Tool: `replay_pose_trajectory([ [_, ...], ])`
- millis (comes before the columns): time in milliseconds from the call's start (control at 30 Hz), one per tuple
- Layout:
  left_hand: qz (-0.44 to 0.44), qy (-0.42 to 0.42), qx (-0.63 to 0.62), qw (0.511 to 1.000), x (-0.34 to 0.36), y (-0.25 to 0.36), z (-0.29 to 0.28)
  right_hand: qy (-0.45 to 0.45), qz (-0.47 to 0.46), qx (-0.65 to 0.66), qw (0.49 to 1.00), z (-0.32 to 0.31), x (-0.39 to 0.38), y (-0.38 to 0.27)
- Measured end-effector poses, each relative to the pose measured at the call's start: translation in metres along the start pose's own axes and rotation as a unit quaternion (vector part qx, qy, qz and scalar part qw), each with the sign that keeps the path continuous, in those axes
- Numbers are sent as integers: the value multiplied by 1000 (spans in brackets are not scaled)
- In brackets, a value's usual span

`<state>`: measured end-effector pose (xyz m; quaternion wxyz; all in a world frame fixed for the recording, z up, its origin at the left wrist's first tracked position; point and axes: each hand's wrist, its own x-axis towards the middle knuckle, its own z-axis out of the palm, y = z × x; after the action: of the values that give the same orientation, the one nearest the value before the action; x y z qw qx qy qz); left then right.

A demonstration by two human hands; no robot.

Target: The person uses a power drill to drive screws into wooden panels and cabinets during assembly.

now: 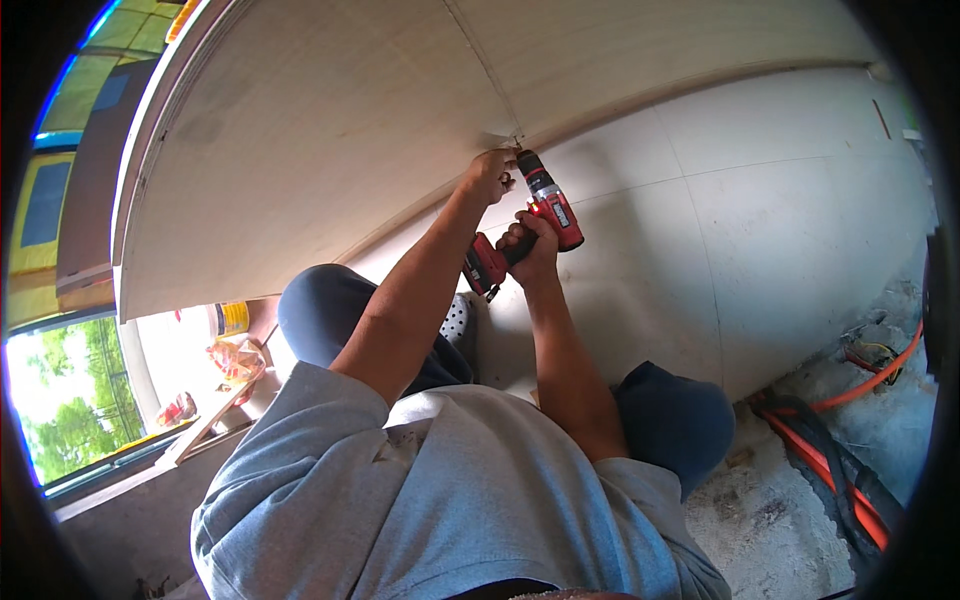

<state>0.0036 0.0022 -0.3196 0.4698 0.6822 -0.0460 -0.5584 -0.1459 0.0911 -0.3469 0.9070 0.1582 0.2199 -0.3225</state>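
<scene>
My right hand is wrapped round the handle of a red and black cordless drill. Its chuck points away from me, at the lower edge of a large pale wood panel, close to where a seam in the panel ends. Beside the chuck, my left hand has its fingers curled and pinched near the drill's tip. Whatever those fingertips hold, if anything, is too small to make out. The drill's battery end hangs near my left forearm.
White tiles with thin joints lie below the panel. Orange conduit and black tubing lie at the right on rough concrete. On the left, a window sill carries a yellow-labelled bucket, a plastic bag and a wood strip.
</scene>
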Motion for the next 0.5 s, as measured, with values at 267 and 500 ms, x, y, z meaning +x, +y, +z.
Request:
replay_pose_trajectory([
  [267, 35, 47, -3, 998, 23, -8, 2, -36, 10, 37, 999, -7, -3, 8],
  [500, 81, 20, -7, 997, 14, -12, 20, -45, -4, 44, 998, -14, -7, 6],
])
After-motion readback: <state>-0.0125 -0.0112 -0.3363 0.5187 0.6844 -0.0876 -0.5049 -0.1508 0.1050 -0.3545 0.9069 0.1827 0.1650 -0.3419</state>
